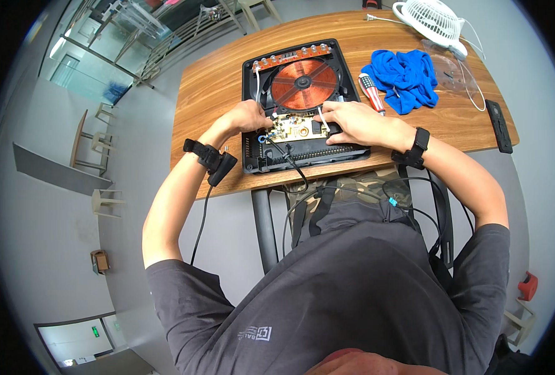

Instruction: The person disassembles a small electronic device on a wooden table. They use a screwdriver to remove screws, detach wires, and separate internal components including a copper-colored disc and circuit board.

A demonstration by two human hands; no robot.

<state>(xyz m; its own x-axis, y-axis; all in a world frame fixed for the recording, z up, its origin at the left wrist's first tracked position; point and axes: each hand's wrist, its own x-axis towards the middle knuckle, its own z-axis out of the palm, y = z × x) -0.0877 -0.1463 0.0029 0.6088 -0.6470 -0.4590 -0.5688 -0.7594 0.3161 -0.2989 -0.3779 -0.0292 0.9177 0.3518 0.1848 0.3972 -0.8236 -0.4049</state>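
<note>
An opened induction cooker lies on the table, its black housing (249, 78) facing up. Inside it a round copper coil (290, 90) sits above a pale circuit board (299, 132), with a narrow orange-brown board (290, 57) along the far edge. My left hand (246, 117) has its fingers closed at the circuit board's left end. At the right end, my right hand (360, 124) grips the board between thumb and fingers, beside a white wire. A black power cord (298, 170) runs from the board over the housing's near edge.
Right of the cooker lie a screwdriver with a striped handle (371, 95) and a crumpled blue cloth (409, 78). Farther off are a white fan (429, 24), clear plastic (457, 70) and a long black object (499, 126) at the table's right edge. A cable (201, 219) hangs from my left wrist.
</note>
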